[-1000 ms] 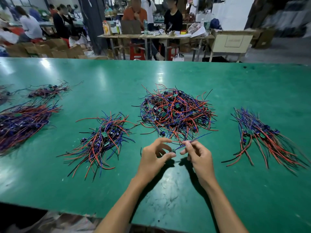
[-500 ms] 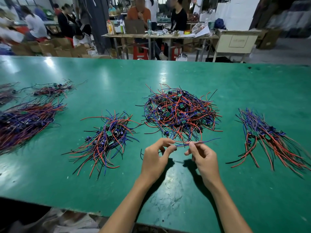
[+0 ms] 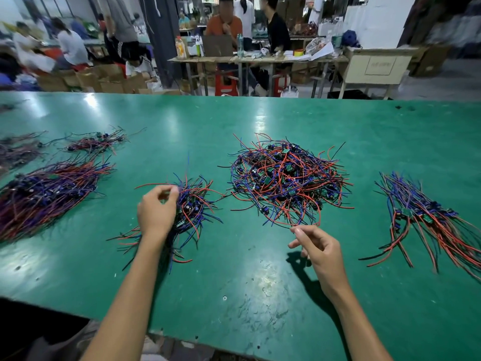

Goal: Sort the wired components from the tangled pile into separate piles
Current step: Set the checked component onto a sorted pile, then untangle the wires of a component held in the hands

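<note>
Head view looks down on a green table (image 3: 255,295) with several heaps of red, blue and black wired parts. At the centre, towards the far side, sits the tangled pile (image 3: 286,181), a loose round knot of wires with small green boards showing among them. To its left lies a smaller sorted pile (image 3: 197,212), its wires fanned roughly one way. Further left, near the table edge, is a long large pile (image 3: 49,194), and behind it a thin far pile (image 3: 96,143), somewhat blurred. On the right, well apart from the tangle, lies a right pile (image 3: 426,220) with wires trailing toward the near right corner.

The left hand (image 3: 156,212) hovers over the left edge of the smaller sorted pile, fingers curled with thumb and fingertips close together near the wires at the top of that heap; motion blur hides whether anything is pinched there, so I cannot tell its grip. The right hand (image 3: 318,247) is raised just at the near edge of the tangled pile, thumb and forefinger drawn together; a thin red wire loop lies right at the fingertips, but I cannot tell whether it is actually held.

Beyond the table, people (image 3: 225,27) sit at a cluttered workbench (image 3: 260,59), and cardboard boxes (image 3: 104,82) stand on the floor at left.
</note>
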The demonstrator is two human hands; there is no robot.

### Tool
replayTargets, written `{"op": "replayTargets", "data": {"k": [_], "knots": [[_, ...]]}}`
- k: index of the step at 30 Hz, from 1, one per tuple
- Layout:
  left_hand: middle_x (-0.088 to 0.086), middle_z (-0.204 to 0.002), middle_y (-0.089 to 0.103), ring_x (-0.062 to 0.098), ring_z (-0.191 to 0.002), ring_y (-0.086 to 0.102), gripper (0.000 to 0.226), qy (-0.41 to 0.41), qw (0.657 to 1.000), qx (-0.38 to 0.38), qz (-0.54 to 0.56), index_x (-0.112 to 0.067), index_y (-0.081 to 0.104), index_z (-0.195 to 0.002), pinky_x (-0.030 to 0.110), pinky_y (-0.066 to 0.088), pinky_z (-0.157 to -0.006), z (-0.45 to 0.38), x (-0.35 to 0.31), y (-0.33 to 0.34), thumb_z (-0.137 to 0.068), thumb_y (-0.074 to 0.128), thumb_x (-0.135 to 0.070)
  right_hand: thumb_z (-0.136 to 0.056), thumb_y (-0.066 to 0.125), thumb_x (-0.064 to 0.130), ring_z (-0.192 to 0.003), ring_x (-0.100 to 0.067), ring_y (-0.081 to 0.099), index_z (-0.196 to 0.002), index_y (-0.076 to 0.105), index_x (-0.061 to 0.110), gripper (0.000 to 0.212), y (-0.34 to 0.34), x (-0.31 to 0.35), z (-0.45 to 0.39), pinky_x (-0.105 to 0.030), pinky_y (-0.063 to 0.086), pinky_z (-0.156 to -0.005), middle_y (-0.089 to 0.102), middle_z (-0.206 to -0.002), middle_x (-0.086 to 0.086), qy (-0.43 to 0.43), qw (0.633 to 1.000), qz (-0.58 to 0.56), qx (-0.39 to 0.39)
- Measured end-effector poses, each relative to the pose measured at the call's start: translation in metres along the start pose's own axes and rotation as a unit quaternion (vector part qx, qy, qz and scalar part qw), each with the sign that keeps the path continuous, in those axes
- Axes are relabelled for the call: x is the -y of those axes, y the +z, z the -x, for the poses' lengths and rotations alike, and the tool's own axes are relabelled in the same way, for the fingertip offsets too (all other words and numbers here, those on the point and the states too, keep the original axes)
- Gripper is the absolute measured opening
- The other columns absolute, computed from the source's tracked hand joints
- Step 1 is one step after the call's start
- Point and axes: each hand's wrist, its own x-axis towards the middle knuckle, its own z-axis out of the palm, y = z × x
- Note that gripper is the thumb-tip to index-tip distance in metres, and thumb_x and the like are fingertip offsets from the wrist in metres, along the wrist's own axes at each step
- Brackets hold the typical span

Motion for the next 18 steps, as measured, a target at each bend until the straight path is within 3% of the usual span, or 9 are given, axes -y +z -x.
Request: {"op": "replayTargets", "data": {"k": [2, 4, 7, 8, 10, 13, 15, 18], "knots": [[0.009, -0.102, 0.075, 0.028, -0.103, 0.063, 0.02, -0.023, 0.996, 0.039, -0.075, -0.022, 0.079, -0.103, 0.034, 0.049, -0.085, 0.0, 0.01, 0.002, -0.092, 0.069, -0.036, -0.094, 0.07, 0.022, -0.06, -0.003, 0.062, -0.097, 0.076, 0.015, 0.01, 0.0, 0.0, 0.0, -0.013, 0.045, -0.054, 0.074, -0.075, -0.01, -0.001, 1.0, 0.01, 0.004], [0.014, -0.108, 0.067, 0.035, -0.113, 0.051, 0.018, -0.029, 0.991, 0.004, -0.128, -0.026, 0.08, -0.103, 0.039, 0.048, -0.087, 0.004, 0.007, 0.007, -0.091, 0.07, -0.034, -0.095, 0.068, 0.015, -0.059, -0.006, 0.061, -0.095, 0.076, 0.012, 0.008, 0.0, 0.001, 0.0, -0.015, 0.045, -0.053, 0.073, -0.073, -0.011, -0.002, 1.0, 0.016, 0.004], [0.01, -0.105, 0.057, 0.033, -0.106, 0.049, 0.012, 0.081, 0.984, -0.08, -0.134, -0.027, 0.077, -0.097, 0.041, 0.047, -0.085, 0.022, -0.014, 0.027, -0.086, 0.072, -0.024, -0.096, 0.066, 0.007, -0.059, -0.009, 0.062, -0.094, 0.076, 0.007, 0.01, 0.001, 0.001, -0.001, -0.015, 0.047, -0.052, 0.072, -0.071, -0.015, 0.001, 1.0, 0.008, -0.002], [0.007, -0.102, 0.058, 0.031, -0.104, 0.051, 0.012, 0.142, 0.981, -0.062, -0.118, -0.027, 0.076, -0.095, 0.04, 0.047, -0.084, 0.031, -0.024, 0.038, -0.085, 0.073, -0.022, -0.095, 0.066, 0.005, -0.06, -0.009, 0.063, -0.094, 0.075, 0.007, 0.01, 0.002, 0.002, 0.0, -0.015, 0.047, -0.052, 0.071, -0.071, -0.015, 0.0, 1.0, 0.008, -0.001], [0.003, -0.103, 0.059, 0.024, -0.106, 0.051, 0.017, 0.253, 0.959, 0.068, -0.106, -0.027, 0.075, -0.1, 0.036, 0.044, -0.088, 0.049, -0.042, 0.063, -0.084, 0.075, -0.02, -0.095, 0.066, 0.004, -0.063, -0.011, 0.066, -0.094, 0.075, 0.005, 0.01, 0.002, 0.004, 0.0, -0.015, 0.048, -0.052, 0.071, -0.071, -0.016, 0.001, 1.0, 0.012, -0.001], [0.002, -0.133, 0.048, 0.02, -0.126, 0.038, 0.03, 0.309, 0.91, 0.225, -0.16, -0.03, 0.07, -0.12, 0.035, 0.033, -0.105, 0.076, -0.052, 0.107, -0.09, 0.071, -0.03, -0.095, 0.065, 0.0, -0.064, -0.014, 0.069, -0.093, 0.075, 0.003, 0.01, 0.002, 0.004, 0.0, -0.014, 0.049, -0.051, 0.071, -0.071, -0.018, 0.004, 1.0, 0.008, -0.006], [0.003, -0.143, 0.039, 0.022, -0.133, 0.03, 0.026, 0.263, 0.921, 0.241, -0.158, -0.029, 0.068, -0.122, 0.036, 0.026, -0.109, 0.09, -0.049, 0.129, -0.096, 0.064, -0.033, -0.094, 0.066, 0.001, -0.065, -0.015, 0.07, -0.092, 0.075, 0.006, 0.011, 0.002, 0.003, 0.0, -0.014, 0.048, -0.052, 0.072, -0.071, -0.016, 0.004, 1.0, 0.03, -0.008], [-0.001, -0.133, 0.045, 0.022, -0.129, 0.034, 0.013, 0.228, 0.945, 0.201, -0.122, -0.026, 0.07, -0.104, 0.034, 0.025, -0.099, 0.1, -0.045, 0.139, -0.097, 0.062, -0.033, -0.095, 0.066, 0.005, -0.064, -0.01, 0.07, -0.089, 0.077, 0.016, 0.016, 0.004, 0.001, 0.0, -0.016, 0.049, -0.056, 0.074, -0.069, -0.008, 0.009, 0.996, 0.086, -0.003]]}}
